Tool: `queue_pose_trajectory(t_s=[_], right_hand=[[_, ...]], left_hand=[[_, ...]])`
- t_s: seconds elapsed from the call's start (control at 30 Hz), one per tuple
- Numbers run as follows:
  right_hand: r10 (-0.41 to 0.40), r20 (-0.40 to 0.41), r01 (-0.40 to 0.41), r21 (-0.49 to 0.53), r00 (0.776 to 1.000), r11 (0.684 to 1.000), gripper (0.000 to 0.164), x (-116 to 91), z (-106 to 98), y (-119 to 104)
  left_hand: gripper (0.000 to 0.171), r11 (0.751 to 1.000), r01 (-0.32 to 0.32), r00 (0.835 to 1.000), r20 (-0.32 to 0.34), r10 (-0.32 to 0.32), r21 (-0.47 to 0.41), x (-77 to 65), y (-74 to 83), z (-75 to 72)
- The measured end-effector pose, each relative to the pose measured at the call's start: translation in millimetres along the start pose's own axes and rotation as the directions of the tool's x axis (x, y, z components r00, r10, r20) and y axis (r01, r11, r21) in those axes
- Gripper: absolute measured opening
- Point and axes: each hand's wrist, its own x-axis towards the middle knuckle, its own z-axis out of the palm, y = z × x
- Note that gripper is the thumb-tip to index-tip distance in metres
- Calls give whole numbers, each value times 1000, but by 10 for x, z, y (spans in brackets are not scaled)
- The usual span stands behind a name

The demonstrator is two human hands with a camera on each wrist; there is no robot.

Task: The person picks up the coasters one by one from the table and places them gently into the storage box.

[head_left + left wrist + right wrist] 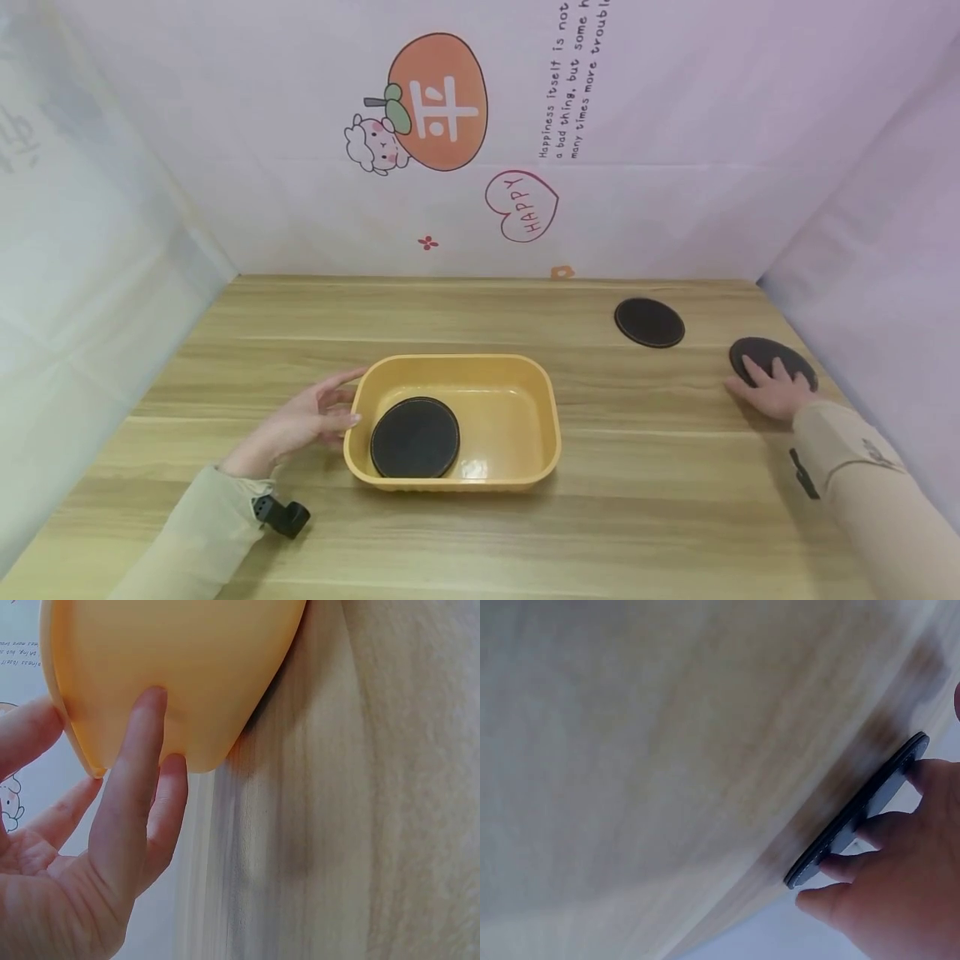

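Note:
My left hand [300, 421] touches the left end of a yellow plastic bin [510, 425], its thumb at the rim and its fingertips [154, 701] against the outer wall. Inside the bin, on the left, lies a round black coaster [415, 437] with stitching round its edge. Far to the right, my right hand [776, 392] rests spread fingers on top of another black coaster [753, 350], partly covering it. From the right wrist, that coaster [855, 814] shows nearly edge-on, low over the wood. A third black coaster [649, 322] lies flat farther back, to the left of it.
The wooden table [637, 517] meets a pale printed cloth wall [300, 208] at the back. Cloth walls also stand on the left and right, the right one close to my right hand. Each sleeve carries a dark strap near the wrist.

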Motion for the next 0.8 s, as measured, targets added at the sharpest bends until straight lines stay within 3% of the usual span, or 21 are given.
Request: queue_pose_trajectory(t_s=[0.2,0.5,0.8], right_hand=[[23,9,-23,-25,1000,999,93,-89,56,-146],[-46,-21,44,-83,999,996,91,-287,125,-466],[-115,-30,112,-97,993,989,88,-423,210,-615]], left_hand=[[79,1000,-3,1000,-1,3,3,-5,0,3],[80,1000,1,1000,-7,-2,-1,8,-11,-14],[80,1000,1,1000,7,-1,-8,6,-23,-16]])
